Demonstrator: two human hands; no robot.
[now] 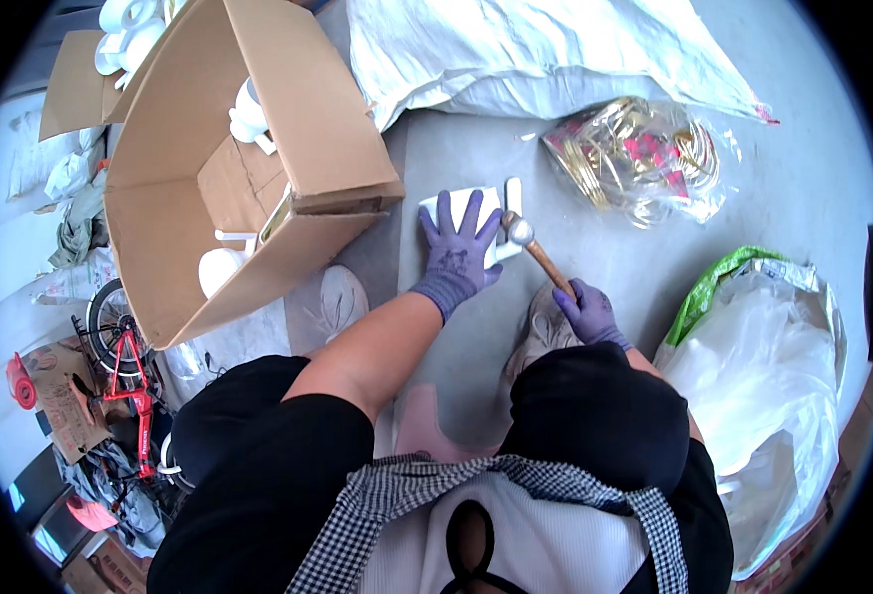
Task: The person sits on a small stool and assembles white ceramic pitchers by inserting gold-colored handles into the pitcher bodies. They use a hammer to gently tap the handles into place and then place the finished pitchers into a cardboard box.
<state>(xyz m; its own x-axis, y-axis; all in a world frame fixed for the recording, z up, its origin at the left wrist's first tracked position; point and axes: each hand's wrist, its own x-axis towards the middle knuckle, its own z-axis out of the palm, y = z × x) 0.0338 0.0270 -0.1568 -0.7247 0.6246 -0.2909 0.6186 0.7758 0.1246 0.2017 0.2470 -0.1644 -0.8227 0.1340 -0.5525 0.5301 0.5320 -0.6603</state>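
Note:
My left hand (461, 249), in a purple glove, lies flat with its fingers spread over a white squarish piece (429, 205) on the grey floor. The palm and fingers hide most of that piece, so its kind cannot be told. Wrapped around the wooden handle of a hammer (545, 259) is my right hand (592, 310), gloved in purple too. The hammer's metal head is just right of my left fingertips, over or against a white bar (513, 198) beside the squarish piece. Whether the head touches it is unclear.
A big cardboard box (332, 163) with white plastic parts stands at left. A white woven sack (555, 49) lies ahead. Right of the hammer are a clear bag of gold and red items (644, 158) and an open sack (763, 346) with translucent plastic inside. A red bicycle (139, 401) is far left.

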